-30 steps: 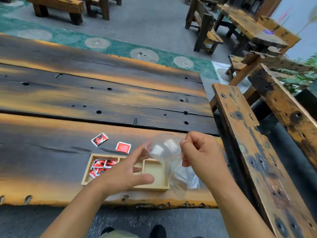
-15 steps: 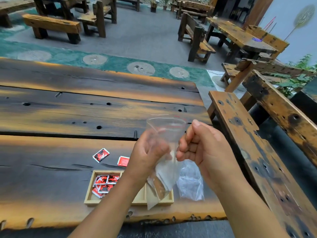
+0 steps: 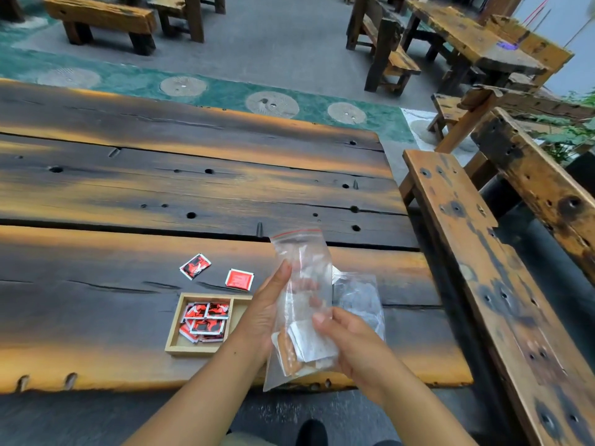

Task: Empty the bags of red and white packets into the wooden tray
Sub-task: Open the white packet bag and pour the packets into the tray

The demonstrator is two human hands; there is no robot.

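I hold a clear zip bag (image 3: 302, 262) upright over the table's near edge, its red-striped mouth at the top. White packets (image 3: 310, 344) sit bunched in its bottom. My left hand (image 3: 262, 312) grips the bag's left side and my right hand (image 3: 351, 342) pinches its lower right. The wooden tray (image 3: 175, 344) lies just left of my left hand; its left compartment holds several red and white packets (image 3: 204, 320). Its right compartment is mostly hidden behind my left hand. Two loose red packets (image 3: 194, 266) (image 3: 239, 279) lie on the table beyond the tray.
A second clear bag (image 3: 359, 300) lies flat on the dark plank table (image 3: 128, 188) behind the held one. A worn wooden bench (image 3: 467, 252) runs along the table's right side. More benches and tables stand on the floor beyond.
The bag has been straightened upright with its mouth up. My right hand dropped from the bag's top to its lower part. My left hand now grips its side.
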